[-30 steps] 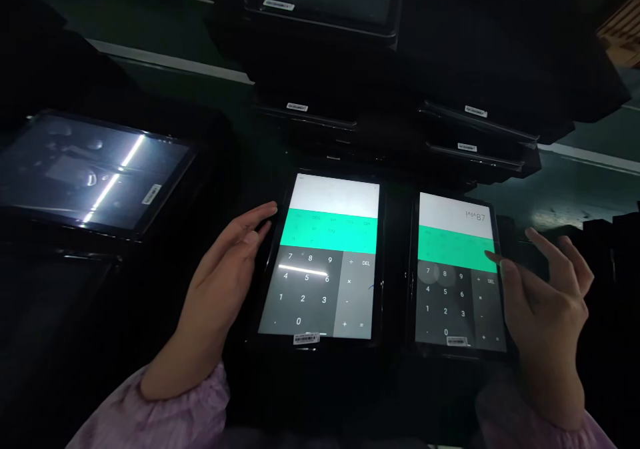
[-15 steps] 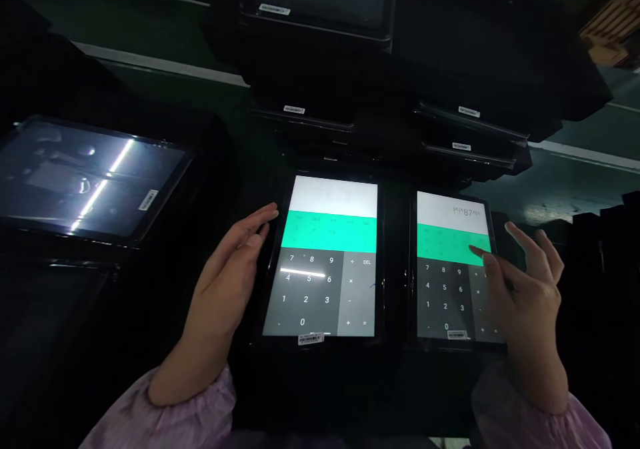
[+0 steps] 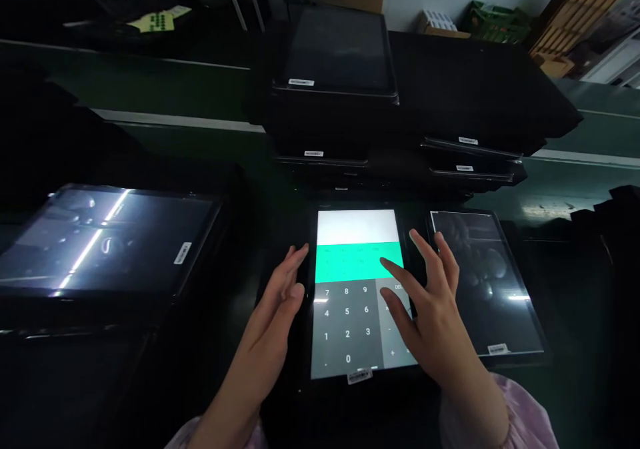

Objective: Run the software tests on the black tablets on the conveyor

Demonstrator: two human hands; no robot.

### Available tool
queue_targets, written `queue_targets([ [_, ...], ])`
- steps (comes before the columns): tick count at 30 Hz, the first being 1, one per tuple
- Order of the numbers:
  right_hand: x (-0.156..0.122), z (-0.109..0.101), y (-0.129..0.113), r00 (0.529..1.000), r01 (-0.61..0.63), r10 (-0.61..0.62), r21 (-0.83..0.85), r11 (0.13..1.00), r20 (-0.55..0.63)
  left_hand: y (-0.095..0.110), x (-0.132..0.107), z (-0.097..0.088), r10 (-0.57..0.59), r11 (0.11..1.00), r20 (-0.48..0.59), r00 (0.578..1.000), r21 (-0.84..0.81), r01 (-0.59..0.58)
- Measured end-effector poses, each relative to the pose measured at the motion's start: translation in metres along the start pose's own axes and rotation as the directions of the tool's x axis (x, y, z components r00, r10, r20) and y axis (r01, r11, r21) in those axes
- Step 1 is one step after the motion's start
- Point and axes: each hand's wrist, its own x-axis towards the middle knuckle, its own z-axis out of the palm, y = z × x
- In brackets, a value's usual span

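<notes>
Centre frame: right hand (image 3: 430, 315) open, fingers spread over lit tablet (image 3: 357, 289); left hand (image 3: 277, 315) flat, open, touching its left edge, grasping nothing.

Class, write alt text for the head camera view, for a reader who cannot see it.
Right hand taps a lit tablet showing a calculator; left hand rests at its left edge. Dark tablets lie either side; more are stacked behind.

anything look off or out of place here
Nothing is spilled or broken. The one uneven thing: the middle tablet between the left hand and right hand shows a lit calculator, while the right tablet beside it is dark, showing only glare and smudges.
</notes>
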Motion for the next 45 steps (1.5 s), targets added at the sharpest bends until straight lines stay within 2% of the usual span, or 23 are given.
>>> queue_targets([
  [5,0.002,0.004,0.004,1.0,0.014,-0.014,-0.055,0.998,0.003,0.004,-0.007,-0.006,-0.04,0.997,0.017,0.999,-0.061,0.041],
  [7,0.002,0.001,0.006,0.999,-0.027,0.024,-0.063,0.998,-0.044,0.002,-0.008,-0.005,0.008,0.998,0.007,1.0,-0.065,-0.008],
  [9,0.001,-0.001,0.007,0.994,-0.085,0.08,-0.065,0.994,-0.072,-0.001,-0.006,-0.003,0.11,0.993,-0.01,0.994,-0.04,-0.11],
  [12,0.001,-0.001,0.004,0.996,-0.075,0.073,-0.043,0.996,-0.059,-0.004,-0.002,-0.001,0.24,0.967,-0.085,0.967,0.111,-0.23],
  [15,0.003,0.002,0.001,0.999,-0.037,0.037,-0.02,0.999,-0.012,-0.001,0.003,-0.001,0.307,0.912,-0.124,0.944,0.323,-0.254],
  [17,0.003,0.003,0.002,0.998,-0.052,0.051,-0.016,0.999,-0.023,0.004,0.005,-0.001,0.301,0.883,-0.084,0.95,0.399,-0.245],
  [21,0.002,0.002,0.005,0.991,-0.079,0.077,-0.021,0.997,-0.107,0.011,0.009,0.002,0.195,0.885,-0.009,0.981,0.433,-0.173],
  [24,0.001,-0.001,-0.005,0.999,0.003,-0.001,0.055,0.998,-0.039,0.012,0.011,0.005,0.159,0.871,0.032,0.987,0.466,-0.156],
  [27,0.0,-0.001,-0.022,0.992,0.095,-0.105,0.141,0.985,0.067,0.011,0.012,0.006,0.19,0.831,0.072,0.979,0.519,-0.199],
  [31,0.001,0.002,-0.03,0.987,0.108,-0.122,0.129,0.986,0.103,0.009,0.012,0.005,0.211,0.824,0.086,0.974,0.52,-0.225],
  [34,0.002,0.001,-0.021,0.996,0.054,-0.062,0.134,0.989,0.057,0.011,0.011,0.006,0.203,0.823,0.093,0.975,0.523,-0.221],
  [39,0.003,-0.003,0.002,0.984,-0.147,0.152,0.064,0.987,-0.095,0.014,0.01,0.006,0.161,0.85,0.099,0.982,0.491,-0.189],
  [42,0.003,-0.001,0.009,0.977,-0.187,0.188,0.018,0.982,-0.097,0.013,0.009,0.004,0.143,0.883,0.102,0.984,0.437,-0.173],
  [45,0.005,0.002,0.006,0.982,-0.174,0.174,0.004,0.985,-0.068,0.013,0.007,0.003,0.13,0.898,0.082,0.988,0.413,-0.153],
])
